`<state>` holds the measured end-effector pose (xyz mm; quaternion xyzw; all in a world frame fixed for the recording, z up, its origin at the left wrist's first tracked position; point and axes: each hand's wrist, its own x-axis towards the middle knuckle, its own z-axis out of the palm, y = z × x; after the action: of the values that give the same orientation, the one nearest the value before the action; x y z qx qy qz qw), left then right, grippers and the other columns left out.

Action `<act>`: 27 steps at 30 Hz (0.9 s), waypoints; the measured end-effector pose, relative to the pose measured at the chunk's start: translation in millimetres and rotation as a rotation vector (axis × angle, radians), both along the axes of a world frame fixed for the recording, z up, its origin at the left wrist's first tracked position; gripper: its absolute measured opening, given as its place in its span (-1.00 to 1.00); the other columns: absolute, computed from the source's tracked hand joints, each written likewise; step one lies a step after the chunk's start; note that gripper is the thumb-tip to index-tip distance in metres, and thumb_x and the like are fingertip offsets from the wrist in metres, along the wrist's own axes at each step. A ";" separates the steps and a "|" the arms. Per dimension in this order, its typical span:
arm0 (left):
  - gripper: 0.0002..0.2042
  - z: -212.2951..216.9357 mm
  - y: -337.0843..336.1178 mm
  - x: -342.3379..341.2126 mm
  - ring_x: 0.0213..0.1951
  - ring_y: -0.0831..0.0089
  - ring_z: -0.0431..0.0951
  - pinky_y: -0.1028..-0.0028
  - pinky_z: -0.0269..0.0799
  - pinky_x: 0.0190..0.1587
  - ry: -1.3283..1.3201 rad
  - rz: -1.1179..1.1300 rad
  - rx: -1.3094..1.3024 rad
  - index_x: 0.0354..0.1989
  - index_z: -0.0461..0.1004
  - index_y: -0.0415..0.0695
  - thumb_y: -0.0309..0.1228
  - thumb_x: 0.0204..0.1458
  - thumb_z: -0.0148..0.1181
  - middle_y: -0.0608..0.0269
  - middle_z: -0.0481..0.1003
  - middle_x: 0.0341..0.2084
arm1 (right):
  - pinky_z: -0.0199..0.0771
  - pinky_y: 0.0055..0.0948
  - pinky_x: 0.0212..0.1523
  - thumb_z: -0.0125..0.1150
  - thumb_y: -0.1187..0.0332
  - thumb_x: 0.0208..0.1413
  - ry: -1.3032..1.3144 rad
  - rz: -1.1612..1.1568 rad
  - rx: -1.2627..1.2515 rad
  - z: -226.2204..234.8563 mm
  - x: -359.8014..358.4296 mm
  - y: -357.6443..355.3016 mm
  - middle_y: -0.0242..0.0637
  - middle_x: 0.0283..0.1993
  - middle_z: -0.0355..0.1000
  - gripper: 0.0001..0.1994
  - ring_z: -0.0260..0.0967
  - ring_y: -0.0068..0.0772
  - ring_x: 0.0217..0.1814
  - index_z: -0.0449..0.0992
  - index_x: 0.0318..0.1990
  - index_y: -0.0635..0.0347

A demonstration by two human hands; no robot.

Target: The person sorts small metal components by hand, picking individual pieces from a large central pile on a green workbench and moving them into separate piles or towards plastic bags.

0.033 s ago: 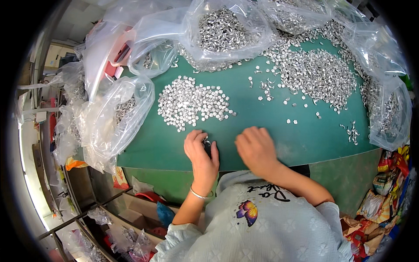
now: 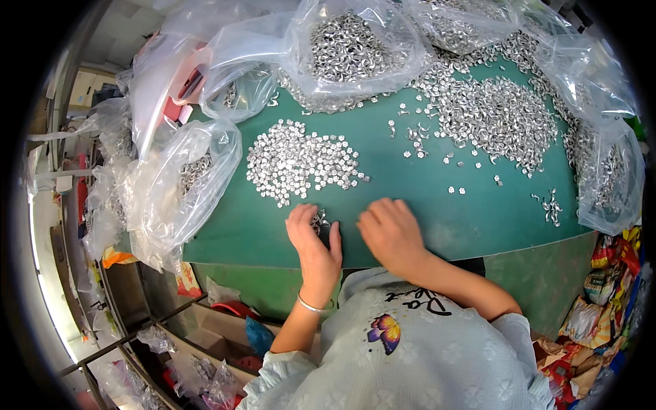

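Observation:
My left hand (image 2: 312,247) rests near the table's front edge, its fingers curled and the thumb apart from them. Small silver metal pieces (image 2: 318,220) show in its cupped grip; their exact shape is hard to make out. A little to the right, my right hand (image 2: 389,236) is palm down with fingers bent under and slightly blurred, so whatever they hold is hidden. Beyond the left hand lies a loose pile of small silver flower-shaped metal pieces (image 2: 301,160). A bigger heap of curved silver metal pieces (image 2: 497,123) covers the table's far right.
Clear plastic bags of metal pieces (image 2: 348,48) line the back of the green table (image 2: 478,219). Another clear bag (image 2: 184,191) slumps at the left, and one (image 2: 608,178) at the right. Stray pieces (image 2: 550,207) lie near the right edge. Open drawers (image 2: 205,335) sit below left.
My right hand has moved slightly left, closer to my left hand. More silver pieces show within the left hand's grip. The piles look unchanged.

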<state>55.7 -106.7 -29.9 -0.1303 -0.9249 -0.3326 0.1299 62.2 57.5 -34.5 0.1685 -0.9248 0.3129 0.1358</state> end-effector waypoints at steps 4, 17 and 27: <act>-0.43 3.8 -9.2 2.4 0.21 0.01 0.28 0.22 0.13 0.29 -0.058 0.074 0.058 0.24 0.18 -0.34 -0.64 0.02 0.22 -0.10 0.28 0.15 | 0.29 -0.29 -0.15 0.19 0.43 -0.07 -0.051 0.066 -0.089 -0.9 -6.6 -11.0 -0.24 -0.29 0.28 -0.87 0.28 -0.21 -0.15 0.43 -0.33 0.20; -0.51 5.1 -27.0 12.4 0.26 -0.07 0.28 0.05 0.12 0.30 -0.042 0.083 0.114 0.15 0.32 -0.27 -0.68 -0.02 0.21 -0.08 0.34 0.13 | 0.26 -0.27 -0.13 0.38 0.44 -0.09 -0.148 0.137 -0.085 7.8 -9.0 -16.6 -0.28 -0.22 0.37 -0.74 0.29 -0.17 -0.13 0.52 -0.20 0.20; -0.56 10.1 -7.9 -3.4 0.19 -0.01 0.29 -0.03 0.05 0.31 -0.123 -0.001 -0.035 -0.01 0.45 -0.17 -0.51 -0.12 0.41 0.04 0.33 0.09 | -0.03 0.12 0.32 0.29 0.24 0.10 -0.037 -0.568 0.359 4.7 -26.9 108.5 -0.02 0.38 0.12 -0.45 -0.03 0.10 0.45 0.33 0.24 0.19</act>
<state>52.4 -114.5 -19.8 -0.1124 -0.9368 -0.3237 0.0703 35.3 165.9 -29.7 -0.0805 -0.9775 0.0976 0.1687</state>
